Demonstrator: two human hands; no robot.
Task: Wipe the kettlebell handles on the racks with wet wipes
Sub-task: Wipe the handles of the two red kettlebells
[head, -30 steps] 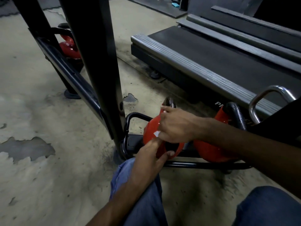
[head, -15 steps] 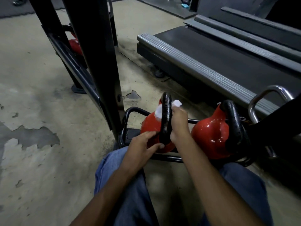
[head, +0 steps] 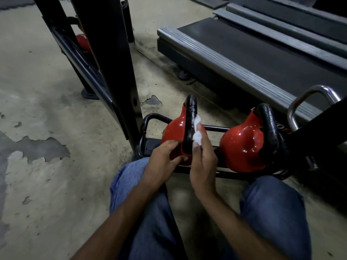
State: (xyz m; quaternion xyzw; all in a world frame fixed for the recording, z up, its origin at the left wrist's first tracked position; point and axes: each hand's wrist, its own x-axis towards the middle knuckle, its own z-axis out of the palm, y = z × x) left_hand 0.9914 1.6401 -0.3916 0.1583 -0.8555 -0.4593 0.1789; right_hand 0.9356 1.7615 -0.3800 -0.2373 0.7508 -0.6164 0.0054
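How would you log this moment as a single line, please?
right hand: presses wet wipe on kettlebell handle | left hand: holds kettlebell | other kettlebell: untouched

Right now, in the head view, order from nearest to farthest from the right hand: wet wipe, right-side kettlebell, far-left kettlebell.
1. wet wipe: held in the right hand.
2. right-side kettlebell: on the rack, to its right.
3. far-left kettlebell: top left, far off.

Three kettlebells are counted: near kettlebell, right kettlebell, far kettlebell. One wipe is spotted, plus left hand, right hand.
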